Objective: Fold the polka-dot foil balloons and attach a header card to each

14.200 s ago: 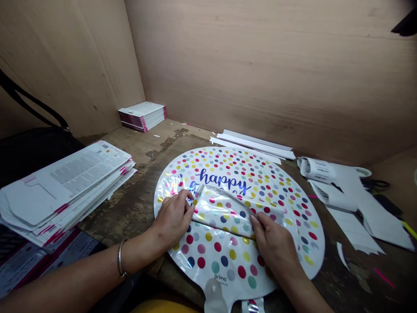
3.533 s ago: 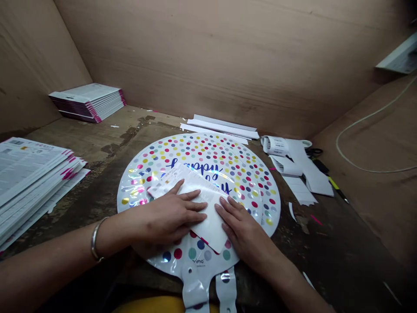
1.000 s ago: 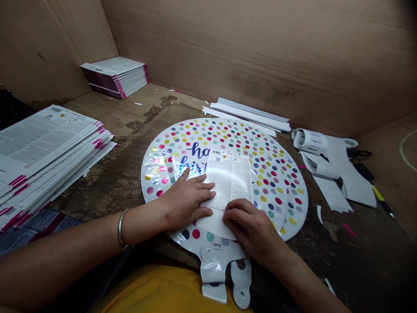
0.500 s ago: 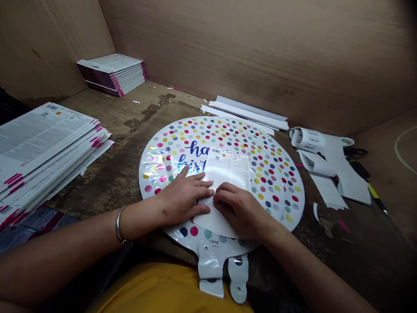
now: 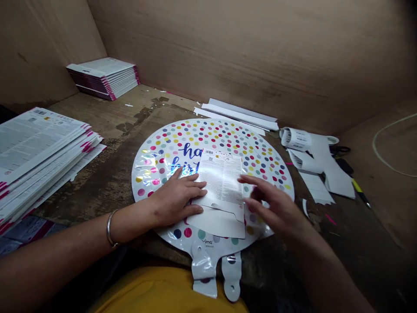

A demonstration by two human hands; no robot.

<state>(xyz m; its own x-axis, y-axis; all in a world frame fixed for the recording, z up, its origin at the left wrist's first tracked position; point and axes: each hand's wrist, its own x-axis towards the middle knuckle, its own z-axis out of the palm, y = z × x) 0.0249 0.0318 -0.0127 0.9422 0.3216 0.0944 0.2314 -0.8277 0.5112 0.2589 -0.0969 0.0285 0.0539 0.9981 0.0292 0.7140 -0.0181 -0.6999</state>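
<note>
Flat polka-dot foil balloons lie stacked on the table, blue lettering on the top one and tails pointing toward me. On them rests a white printed card envelope, its blank flap at the near end. My left hand lies flat with fingers spread, the fingertips on the envelope's left edge. Just off the right edge, my right hand hovers with thumb and fingers apart and nothing between them. A slight blur softens the right hand.
Printed envelopes are piled at the left, with another stack in the far corner. White paper strips lie along the back wall. To the right are a label roll, black scissors and a yellow-black cutter.
My right hand has let go of the envelope's near flap and moved right, its fingers opening. The left hand stays on the envelope. The whole view has shifted slightly.
</note>
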